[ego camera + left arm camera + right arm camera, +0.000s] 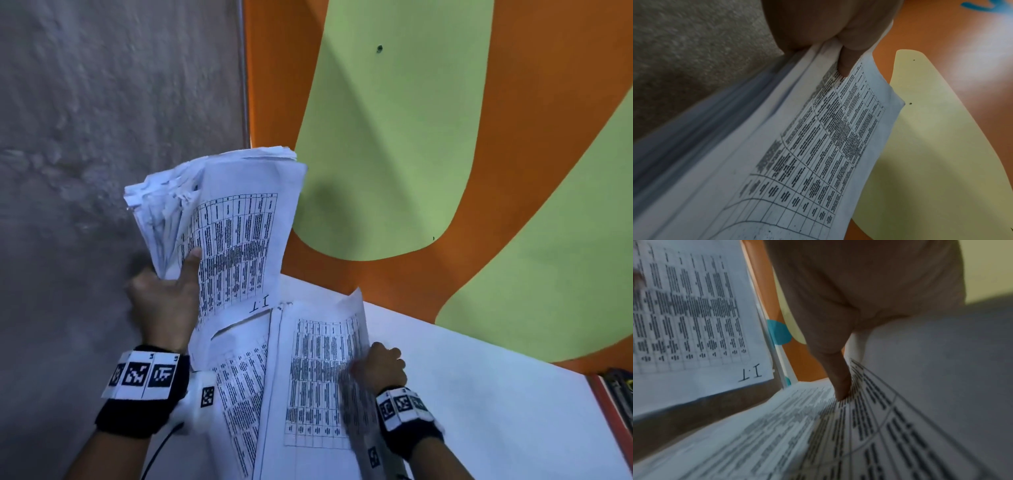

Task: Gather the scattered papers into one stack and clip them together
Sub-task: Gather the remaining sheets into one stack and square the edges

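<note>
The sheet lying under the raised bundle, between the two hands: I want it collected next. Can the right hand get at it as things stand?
Probably yes. The right hand already pinches the neighbouring sheet, whose edge overlaps that sheet, so it must deliver it first; the bundle hangs above in the left hand.

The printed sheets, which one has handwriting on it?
The front sheet of the bundle gripped by the left hand; "I.T" is handwritten at its corner. Table sheets show only print.

Handwritten "I.T" stands upside down at the lower corner of the raised white printed table sheet (239, 240); remaining print illegible.
</note>
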Available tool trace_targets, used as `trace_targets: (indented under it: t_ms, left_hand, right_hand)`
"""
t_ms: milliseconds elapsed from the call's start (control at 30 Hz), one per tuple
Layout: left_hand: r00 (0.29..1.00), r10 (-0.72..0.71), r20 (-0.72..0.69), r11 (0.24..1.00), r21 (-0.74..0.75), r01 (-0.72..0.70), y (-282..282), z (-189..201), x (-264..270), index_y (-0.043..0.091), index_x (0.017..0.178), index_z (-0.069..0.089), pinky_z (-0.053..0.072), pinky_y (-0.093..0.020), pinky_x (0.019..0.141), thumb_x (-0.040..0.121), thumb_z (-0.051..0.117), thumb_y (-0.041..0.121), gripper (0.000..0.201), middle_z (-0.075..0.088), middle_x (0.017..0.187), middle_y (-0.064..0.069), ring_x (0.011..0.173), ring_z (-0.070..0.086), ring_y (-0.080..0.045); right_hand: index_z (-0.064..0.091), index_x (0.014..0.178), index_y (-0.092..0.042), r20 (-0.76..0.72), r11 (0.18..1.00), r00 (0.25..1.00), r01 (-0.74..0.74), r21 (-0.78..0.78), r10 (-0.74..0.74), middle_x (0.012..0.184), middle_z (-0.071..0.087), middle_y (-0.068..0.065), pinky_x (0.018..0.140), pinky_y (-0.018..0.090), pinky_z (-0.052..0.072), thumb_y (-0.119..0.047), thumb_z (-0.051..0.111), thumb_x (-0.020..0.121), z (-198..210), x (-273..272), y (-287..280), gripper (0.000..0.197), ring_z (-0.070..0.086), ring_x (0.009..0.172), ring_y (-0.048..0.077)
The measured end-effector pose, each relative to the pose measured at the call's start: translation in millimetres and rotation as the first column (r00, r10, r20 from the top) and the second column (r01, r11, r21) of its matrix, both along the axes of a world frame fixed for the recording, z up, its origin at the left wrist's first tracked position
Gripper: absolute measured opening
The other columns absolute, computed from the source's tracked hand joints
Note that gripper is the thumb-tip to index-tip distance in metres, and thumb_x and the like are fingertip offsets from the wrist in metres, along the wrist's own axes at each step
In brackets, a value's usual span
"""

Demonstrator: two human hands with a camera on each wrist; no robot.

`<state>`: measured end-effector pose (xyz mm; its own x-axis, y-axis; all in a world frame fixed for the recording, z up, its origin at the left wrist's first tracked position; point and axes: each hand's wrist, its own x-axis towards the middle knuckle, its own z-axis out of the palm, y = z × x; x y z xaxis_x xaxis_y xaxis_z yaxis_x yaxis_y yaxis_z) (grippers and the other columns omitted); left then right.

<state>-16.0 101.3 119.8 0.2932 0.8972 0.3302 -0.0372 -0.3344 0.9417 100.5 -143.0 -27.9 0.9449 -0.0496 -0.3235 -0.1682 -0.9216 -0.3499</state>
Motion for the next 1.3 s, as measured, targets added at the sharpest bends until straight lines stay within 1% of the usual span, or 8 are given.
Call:
trace_targets:
  t_ms: [167, 433, 567, 633, 733, 867, 1067, 1300]
  left_hand:
    - [0.999, 0.01, -0.035, 1.0, -0.022, -0.011, -0.1, -3.8, 1.9, -0.003, 0.078, 0.067, 0.051, -0.042, 0.064, 0.078, 0.074, 0.044, 0.047, 0.071, 0.087, -0.029, 0.068, 0.052, -0.012]
    - [0.999, -0.002, -0.04, 0.999, 0.042, 0.004, 2.2, -3.4, -1.8, -0.001, 0.089, 0.071, 0.056, -0.045, 0.072, 0.082, 0.072, 0.037, 0.038, 0.067, 0.081, -0.007, 0.075, 0.066, -0.02]
    - [0.997, 0.014, -0.073, 0.998, 0.06, -0.01, 3.9, 0.3, 2.0, 0.0, 0.079, 0.069, 0.056, -0.044, 0.066, 0.08, 0.07, 0.047, 0.047, 0.071, 0.078, -0.021, 0.076, 0.071, -0.036]
    - [0.998, 0.017, -0.067, 0.998, 0.065, -0.012, 2.8, 6.5, 4.1, 0.0, 0.081, 0.068, 0.053, -0.041, 0.069, 0.081, 0.071, 0.042, 0.042, 0.072, 0.084, -0.023, 0.084, 0.071, -0.037]
    - [0.998, 0.025, -0.054, 0.997, 0.078, -0.021, 3.9, 11.2, 5.5, 0.002, 0.082, 0.069, 0.056, -0.046, 0.071, 0.075, 0.07, 0.051, 0.049, 0.072, 0.084, -0.02, 0.085, 0.071, -0.036]
    - [0.998, 0.031, -0.048, 0.997, 0.076, -0.027, 9.1, 10.9, 5.6, 0.002, 0.084, 0.07, 0.058, -0.047, 0.073, 0.074, 0.068, 0.052, 0.051, 0.072, 0.084, -0.018, 0.083, 0.071, -0.035]
    - [1.0, 0.007, -0.031, 0.993, 0.122, -0.004, 15.9, 3.4, -0.2, 0.002, 0.093, 0.071, 0.057, -0.048, 0.078, 0.079, 0.067, 0.049, 0.048, 0.074, 0.094, -0.017, 0.088, 0.071, -0.031]
    - [1.0, 0.0, 0.008, 0.982, 0.187, -0.001, 21.3, -4.5, -1.8, 0.0, 0.093, 0.071, 0.058, -0.046, 0.077, 0.081, 0.069, 0.045, 0.047, 0.073, 0.095, -0.02, 0.086, 0.071, -0.028]
  right_hand:
    - [0.039, 0.117, -0.008, 0.039, 0.992, 0.999, 0.029, 0.127, -0.034, 0.117, 0.06, 0.014, 0.089, 0.042, 0.046, -0.026, 0.063, 0.082, -8.1, -6.0, -0.9, 0.045, 0.06, 0.106, 0.034]
    - [0.058, 0.052, -0.011, 0.28, 0.828, 0.958, -0.207, 0.521, 0.064, 0.049, 0.056, 0.001, 0.043, 0.025, 0.033, -0.012, 0.078, 0.075, 93.3, 18.9, -71.4, 0.03, 0.05, 0.05, 0.007]
    - [0.064, 0.079, 0.013, -0.012, 0.582, 0.993, -0.06, 0.811, 0.119, 0.076, 0.069, 0.021, 0.063, 0.033, 0.05, -0.041, 0.095, 0.033, 115.1, 42.2, -99.4, 0.077, 0.062, 0.066, 0.027]
    - [0.067, 0.1, 0.008, -0.124, 0.514, 0.972, 0.004, 0.858, 0.199, 0.098, 0.073, 0.021, 0.07, 0.035, 0.056, -0.031, 0.096, 0.035, 102.6, 38.9, -91.8, 0.081, 0.07, 0.081, 0.03]
    - [0.071, 0.094, 0.005, -0.132, 0.64, 0.949, -0.088, 0.763, 0.287, 0.093, 0.074, 0.019, 0.075, 0.041, 0.057, -0.019, 0.088, 0.059, 76.1, 18.6, -56.0, 0.045, 0.071, 0.083, 0.031]
    - [0.059, 0.071, -0.002, 0.016, 0.899, 0.972, -0.223, 0.376, 0.235, 0.069, 0.061, 0.005, 0.051, 0.023, 0.041, -0.019, 0.069, 0.075, 27.1, -13.4, 4.4, 0.021, 0.058, 0.068, 0.019]
    - [0.051, 0.121, -0.011, 0.044, 0.917, 0.922, -0.377, -0.129, 0.385, 0.129, 0.041, 0.012, 0.096, 0.043, 0.042, -0.033, 0.055, 0.085, 3.0, -57.3, 58.4, 0.043, 0.04, 0.122, 0.034]
    - [0.042, 0.086, -0.017, 0.109, 0.903, 0.922, -0.386, 0.188, 0.371, 0.085, 0.055, 0.001, 0.063, 0.027, 0.05, -0.019, 0.066, 0.075, 1.9, -52.6, 46.3, 0.026, 0.06, 0.078, 0.024]
